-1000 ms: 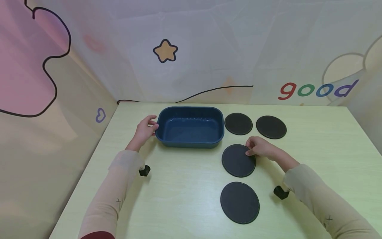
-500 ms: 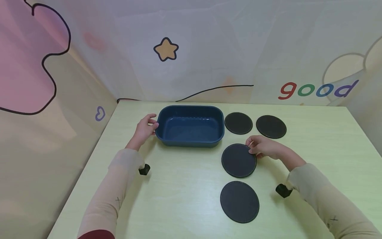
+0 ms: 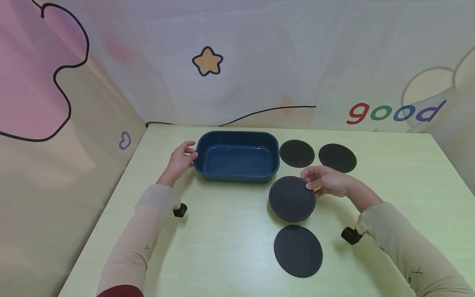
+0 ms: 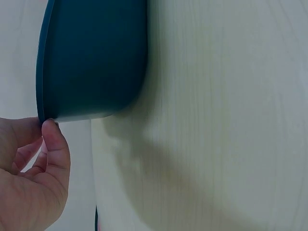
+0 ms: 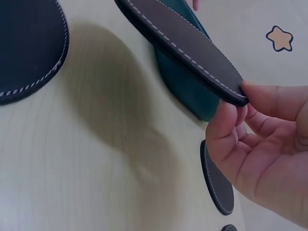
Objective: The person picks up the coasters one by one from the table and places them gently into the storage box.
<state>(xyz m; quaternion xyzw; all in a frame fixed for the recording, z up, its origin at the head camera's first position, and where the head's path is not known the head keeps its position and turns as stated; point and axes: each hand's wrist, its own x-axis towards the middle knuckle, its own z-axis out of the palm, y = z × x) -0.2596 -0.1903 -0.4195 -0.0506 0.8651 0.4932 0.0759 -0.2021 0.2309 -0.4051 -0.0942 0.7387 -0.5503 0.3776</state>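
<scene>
- The person's right hand (image 3: pixel 328 181) pinches a round dark leather-like coaster with pale stitching (image 3: pixel 292 198) by its edge at about 2 o'clock, thumb on top and fingertips (image 5: pixel 226 126) under the rim; the right wrist view shows it lifted off the pale yellow-green wooden bench (image 3: pixel 230 231) and tilted.
- The lifted coaster hangs just right of centre on the bench, near the right front corner of a deep blue rectangular plastic tub with rounded corners (image 3: pixel 237 156), which stands at 12 o'clock from bench centre.
- The left hand (image 3: pixel 179 160) rests with loosely bent fingers against the tub's left end, thumb tip (image 4: pixel 52 129) touching the rim; it steadies the tub and does not grip it.
- The tub holds nothing; its bare blue floor shows fully.
- Three matching coasters lie flat: one at 6 o'clock from the held one (image 3: pixel 298 250), and two side by side at its 12 and 1 o'clock (image 3: pixel 297 153) (image 3: pixel 337 157), right of the tub.
- Risk, as a judgement: the grip is a shallow pinch on a thin edge, so the coaster could slip or swing down and land back on the bench.
- Its low edge could also catch the tub's rim and nudge the tub, since the left hand only touches it.
</scene>
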